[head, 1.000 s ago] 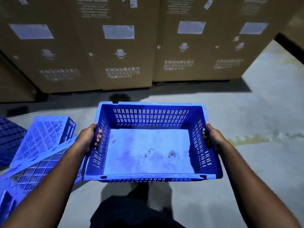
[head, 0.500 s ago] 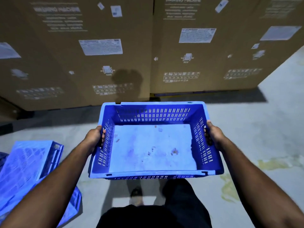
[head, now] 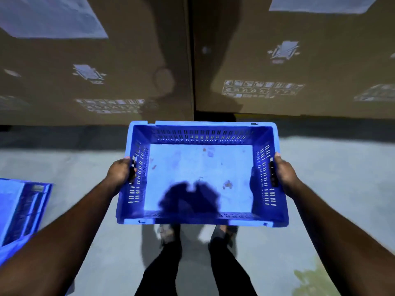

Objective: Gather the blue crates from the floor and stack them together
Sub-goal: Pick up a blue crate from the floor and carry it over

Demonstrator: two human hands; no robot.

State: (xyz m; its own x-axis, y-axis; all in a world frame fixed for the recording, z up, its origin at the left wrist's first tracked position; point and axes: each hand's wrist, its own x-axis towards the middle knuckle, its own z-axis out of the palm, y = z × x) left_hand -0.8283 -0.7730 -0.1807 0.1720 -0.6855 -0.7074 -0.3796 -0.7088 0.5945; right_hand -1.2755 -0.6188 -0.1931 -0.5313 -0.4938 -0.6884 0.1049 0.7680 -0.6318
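Note:
I carry an empty blue slotted crate [head: 201, 167] in front of me, held level above the floor with its open side up. My left hand [head: 120, 171] grips the handle slot in its left wall, and my right hand [head: 283, 173] grips the handle slot in its right wall. The crate's pale bottom shows a few dirt spots and a dark shadow. Another blue crate [head: 20, 210] lies on the floor at the left edge, partly cut off by the frame.
Tall brown cardboard boxes [head: 288, 60] with labels form a wall right ahead, close to the crate's far rim. The floor is grey concrete [head: 333, 189] with a greenish stain [head: 310, 278] at the lower right. My feet [head: 196, 231] stand below the crate.
I have walked closer to the cardboard boxes with the crate in both hands. The crates on the floor have slid further left in view, and only one remains visible.

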